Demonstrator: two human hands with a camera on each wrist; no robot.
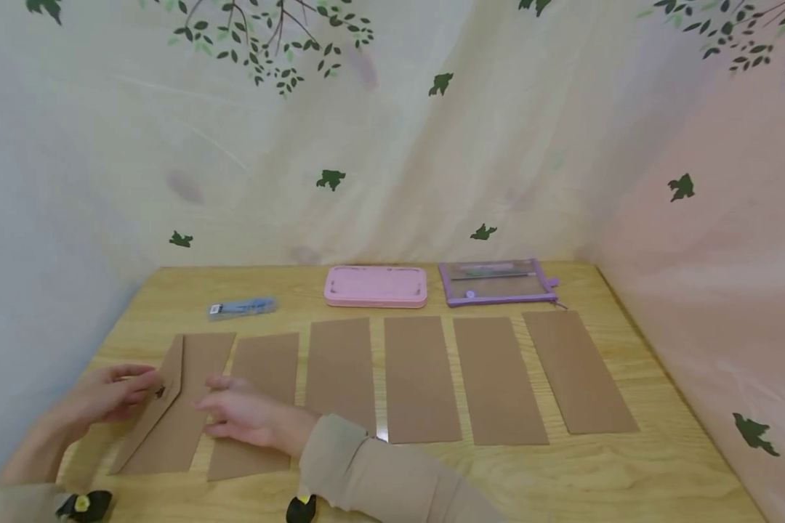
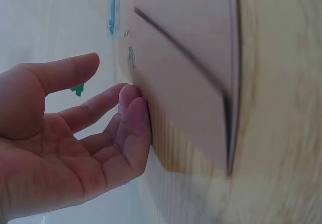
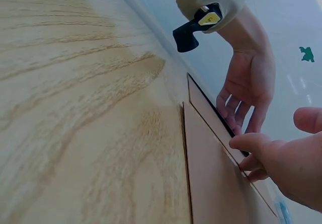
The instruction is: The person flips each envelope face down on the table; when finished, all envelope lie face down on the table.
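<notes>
A brown paper envelope (image 1: pixel 186 428) with its pointed flap (image 1: pixel 161 403) along the left side lies leftmost in a row on the table. My left hand (image 1: pixel 114 392) is at its left edge, fingers loosely bent. In the left wrist view, that hand's thumb stands apart from the fingers (image 2: pixel 135 121), whose tips are right at the envelope's edge. Over the opposite edge is my right hand (image 1: pixel 245 410), partly covering the second envelope (image 1: pixel 268 363). The right wrist view shows its fingers (image 3: pixel 249 142) loosely bent near the envelope's side, with nothing gripped.
Several more brown envelopes (image 1: pixel 421 378) lie flap-side down to the right. Behind them are a blue item in clear packaging (image 1: pixel 242 308), a pink pencil case (image 1: pixel 376 286) and a clear pouch with purple trim (image 1: pixel 499 282). Fabric walls enclose the wooden table (image 1: pixel 667 465).
</notes>
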